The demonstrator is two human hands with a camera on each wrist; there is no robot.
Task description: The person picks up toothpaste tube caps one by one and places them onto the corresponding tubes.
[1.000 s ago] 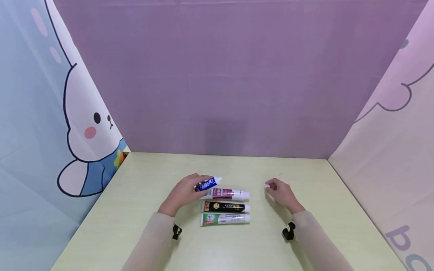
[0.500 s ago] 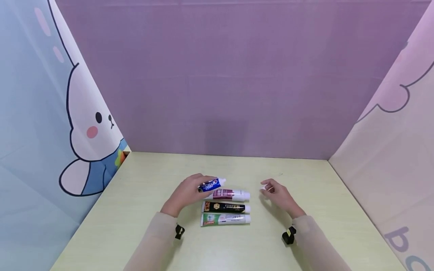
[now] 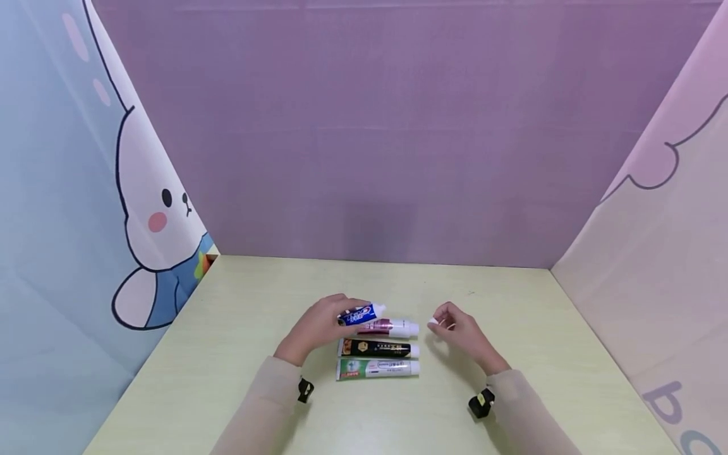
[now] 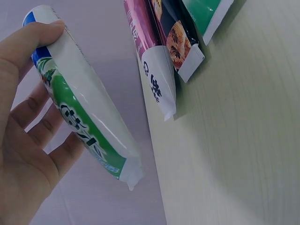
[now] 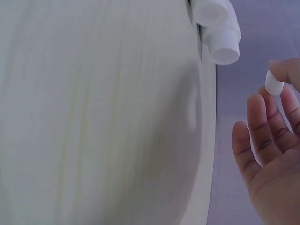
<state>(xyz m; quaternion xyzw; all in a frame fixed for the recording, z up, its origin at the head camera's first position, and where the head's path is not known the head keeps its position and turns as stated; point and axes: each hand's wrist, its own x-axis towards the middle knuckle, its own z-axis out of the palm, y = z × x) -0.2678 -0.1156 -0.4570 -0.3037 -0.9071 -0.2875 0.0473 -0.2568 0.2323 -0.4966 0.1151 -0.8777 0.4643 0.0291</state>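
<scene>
My left hand [image 3: 320, 325] grips a blue-labelled toothpaste tube [image 3: 361, 313], held above the row with its uncapped-looking nozzle end pointing right and slightly up. In the left wrist view this tube [image 4: 89, 117] shows a green and white face, with the thumb pressing near its blue end. To the right, my right hand [image 3: 463, 332] pinches a small white cap [image 5: 273, 84] between thumb and fingertips, apart from the tube. Below the held tube lies a maroon and white toothpaste tube [image 3: 392, 327], partly covered by it.
On the pale table [image 3: 273, 278], a black toothpaste tube [image 3: 378, 348] and a green and white toothpaste tube [image 3: 378, 368] lie parallel, caps to the right. A purple cloth [image 3: 375, 126] hangs behind the table, with printed curtains at both sides.
The left hand has shifted a little to the right with the tube. The right hand has moved left with the cap, narrowing the gap. The tubes on the table have stayed put.
</scene>
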